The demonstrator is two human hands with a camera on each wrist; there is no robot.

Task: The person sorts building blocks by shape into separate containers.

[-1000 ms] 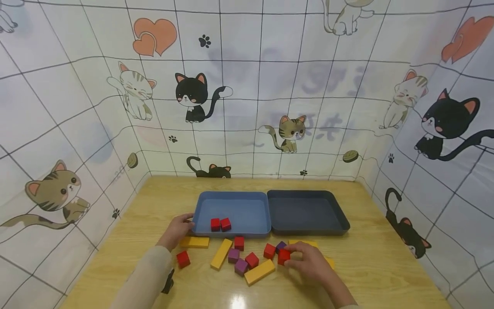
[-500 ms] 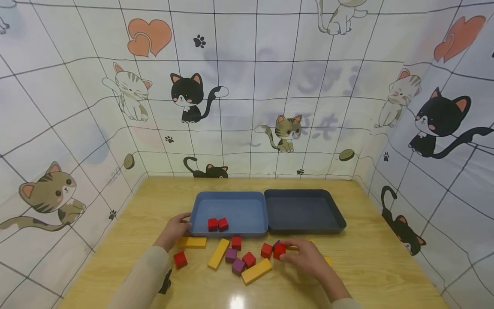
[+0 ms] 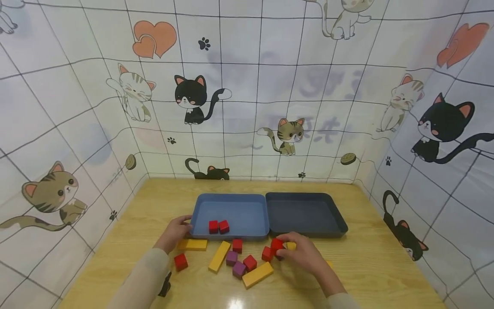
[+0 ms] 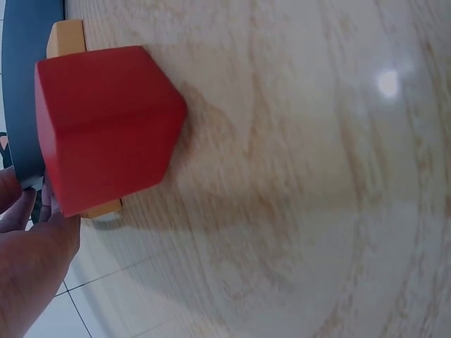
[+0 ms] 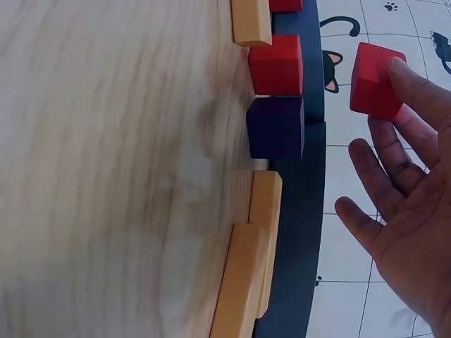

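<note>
My right hand point(image 3: 302, 252) pinches a red cube point(image 5: 377, 81) between thumb and fingertips. It holds the cube above the table, over a dark purple cube point(image 5: 276, 128) and beside another red cube point(image 3: 267, 254). At the left end of the blue tray point(image 3: 247, 210), my left hand point(image 3: 173, 234) grips the rim with thumb and fingers. Two red cubes point(image 3: 218, 226) sit inside that tray. A loose red cube point(image 4: 116, 127) lies near my left wrist and fills much of the left wrist view.
A dark grey tray point(image 3: 306, 212) stands against the blue tray's right side. In front lie purple cubes point(image 3: 235, 264), more red cubes point(image 3: 250, 262) and several yellow blocks point(image 3: 257, 274). Patterned cloth walls point(image 3: 239, 86) enclose the table's back and sides.
My right hand has carried the red cube a little leftward and toward the trays. My left hand stays at the blue tray's edge.
</note>
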